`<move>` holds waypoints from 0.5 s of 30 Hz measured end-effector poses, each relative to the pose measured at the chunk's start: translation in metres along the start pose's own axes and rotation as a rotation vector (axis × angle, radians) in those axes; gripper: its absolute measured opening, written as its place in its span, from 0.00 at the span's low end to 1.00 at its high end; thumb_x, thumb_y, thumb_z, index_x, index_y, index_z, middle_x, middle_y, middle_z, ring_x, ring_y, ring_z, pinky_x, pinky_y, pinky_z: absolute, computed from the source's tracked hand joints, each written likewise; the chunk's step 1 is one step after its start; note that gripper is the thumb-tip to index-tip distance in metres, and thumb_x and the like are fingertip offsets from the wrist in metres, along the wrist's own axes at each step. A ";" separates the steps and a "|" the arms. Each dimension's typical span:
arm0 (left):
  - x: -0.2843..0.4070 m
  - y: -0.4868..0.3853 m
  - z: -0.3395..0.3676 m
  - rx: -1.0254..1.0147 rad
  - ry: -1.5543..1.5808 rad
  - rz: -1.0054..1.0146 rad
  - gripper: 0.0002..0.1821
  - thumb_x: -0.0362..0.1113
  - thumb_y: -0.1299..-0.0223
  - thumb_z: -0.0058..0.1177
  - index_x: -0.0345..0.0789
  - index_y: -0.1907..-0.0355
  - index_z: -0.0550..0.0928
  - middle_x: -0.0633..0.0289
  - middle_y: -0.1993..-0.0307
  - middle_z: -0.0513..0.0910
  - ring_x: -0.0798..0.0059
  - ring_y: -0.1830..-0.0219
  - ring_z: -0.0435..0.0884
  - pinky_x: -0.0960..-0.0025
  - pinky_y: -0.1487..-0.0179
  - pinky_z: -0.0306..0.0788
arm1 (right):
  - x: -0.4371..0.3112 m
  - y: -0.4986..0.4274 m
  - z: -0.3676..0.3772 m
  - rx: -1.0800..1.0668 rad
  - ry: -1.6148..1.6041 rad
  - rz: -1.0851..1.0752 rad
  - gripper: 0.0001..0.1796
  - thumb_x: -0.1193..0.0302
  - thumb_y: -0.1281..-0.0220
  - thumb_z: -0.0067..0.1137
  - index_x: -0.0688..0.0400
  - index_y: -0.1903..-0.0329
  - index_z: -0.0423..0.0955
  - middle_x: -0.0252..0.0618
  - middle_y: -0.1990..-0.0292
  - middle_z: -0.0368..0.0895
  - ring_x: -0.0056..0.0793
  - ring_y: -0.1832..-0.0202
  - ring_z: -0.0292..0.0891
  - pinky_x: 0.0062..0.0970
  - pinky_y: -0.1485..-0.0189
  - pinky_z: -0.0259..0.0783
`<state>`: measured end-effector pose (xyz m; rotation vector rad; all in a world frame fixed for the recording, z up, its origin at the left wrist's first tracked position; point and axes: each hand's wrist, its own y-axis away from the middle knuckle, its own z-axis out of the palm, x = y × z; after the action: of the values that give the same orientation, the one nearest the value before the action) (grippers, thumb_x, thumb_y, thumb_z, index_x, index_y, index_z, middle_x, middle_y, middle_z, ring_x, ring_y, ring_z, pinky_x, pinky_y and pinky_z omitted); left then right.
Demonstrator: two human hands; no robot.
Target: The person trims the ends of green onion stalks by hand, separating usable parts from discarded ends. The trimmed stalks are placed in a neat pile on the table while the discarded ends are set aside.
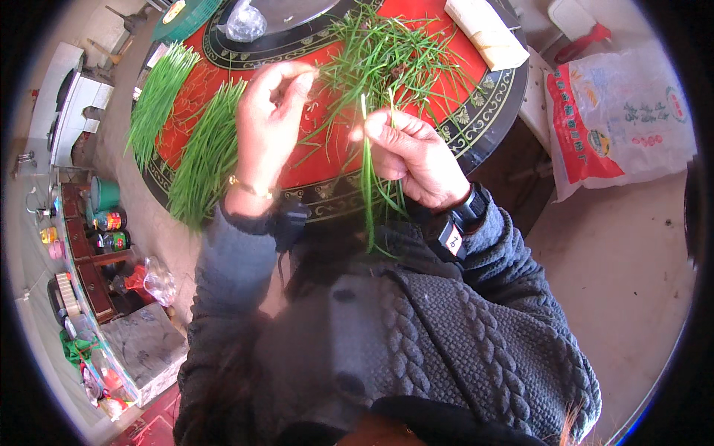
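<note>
My right hand [415, 156] pinches a few green garlic chives [367, 167], their pale ends pointing up and their leaves hanging towards my lap. To its left, my left hand [273, 114] is raised with thumb and forefinger curled close together; whether something thin is between the fingertips cannot be told. A loose, tangled heap of chives [385, 50] lies beyond my hands on the red and black round table [312, 161]. Two neater bundles lie at the left, one at the table's rim [162, 100] and another [206, 150] beside my left forearm.
A clear plastic bag [245, 22] lies near a metal tray [293, 8] at the far side. A green basket [187, 19] stands at the far left, a cream-coloured packet [488, 33] at the far right. Beyond the right edge is a printed white woven sack [625, 117]. Bottles [111, 220] stand on low shelving at left.
</note>
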<state>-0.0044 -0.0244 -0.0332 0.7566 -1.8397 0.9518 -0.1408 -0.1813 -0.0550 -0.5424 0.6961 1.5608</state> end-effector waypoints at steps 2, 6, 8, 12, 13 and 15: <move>-0.004 0.001 0.000 -0.021 0.065 -0.030 0.16 0.34 0.31 0.54 0.32 0.44 0.77 0.64 0.52 0.81 0.81 0.53 0.78 0.76 0.48 0.71 | 0.000 -0.002 -0.001 0.044 -0.027 -0.029 0.10 0.67 0.28 0.54 0.60 0.54 0.79 0.25 0.74 0.75 0.11 0.81 0.54 0.15 0.79 0.51; 0.002 0.032 0.009 -0.287 0.293 -0.259 0.18 0.39 0.26 0.47 0.30 0.42 0.74 0.63 0.52 0.81 0.77 0.51 0.80 0.72 0.43 0.72 | -0.002 -0.006 -0.002 0.168 0.096 -0.093 0.08 0.69 0.29 0.55 0.59 0.55 0.80 0.25 0.70 0.78 0.10 0.78 0.62 0.14 0.76 0.56; 0.007 0.042 0.015 -0.395 0.390 -0.381 0.15 0.38 0.25 0.45 0.29 0.47 0.75 0.63 0.55 0.81 0.77 0.52 0.80 0.73 0.45 0.72 | -0.003 -0.007 0.000 0.081 0.040 -0.115 0.08 0.69 0.29 0.55 0.60 0.55 0.78 0.28 0.71 0.78 0.13 0.76 0.66 0.15 0.74 0.60; 0.011 0.040 0.016 -0.501 0.207 -0.299 0.11 0.34 0.28 0.49 0.26 0.54 0.76 0.60 0.60 0.83 0.75 0.60 0.83 0.73 0.53 0.76 | -0.004 -0.009 0.006 0.066 0.090 -0.107 0.08 0.69 0.29 0.56 0.62 0.58 0.76 0.32 0.73 0.76 0.19 0.76 0.71 0.19 0.73 0.67; 0.011 0.037 0.014 -0.514 0.166 -0.325 0.11 0.33 0.28 0.50 0.26 0.54 0.76 0.60 0.61 0.83 0.75 0.62 0.84 0.73 0.55 0.77 | -0.005 -0.009 0.005 0.068 0.109 -0.113 0.08 0.69 0.29 0.56 0.62 0.58 0.76 0.32 0.73 0.76 0.19 0.77 0.71 0.19 0.74 0.67; 0.012 0.036 0.012 -0.567 0.439 -0.460 0.12 0.35 0.27 0.47 0.26 0.53 0.75 0.55 0.61 0.83 0.67 0.59 0.86 0.67 0.54 0.81 | -0.005 -0.011 0.002 0.083 0.141 -0.087 0.10 0.67 0.29 0.56 0.61 0.59 0.76 0.31 0.74 0.75 0.19 0.77 0.71 0.21 0.77 0.66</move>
<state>-0.0435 -0.0174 -0.0361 0.5240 -1.3593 0.2427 -0.1294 -0.1827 -0.0511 -0.6172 0.8305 1.4155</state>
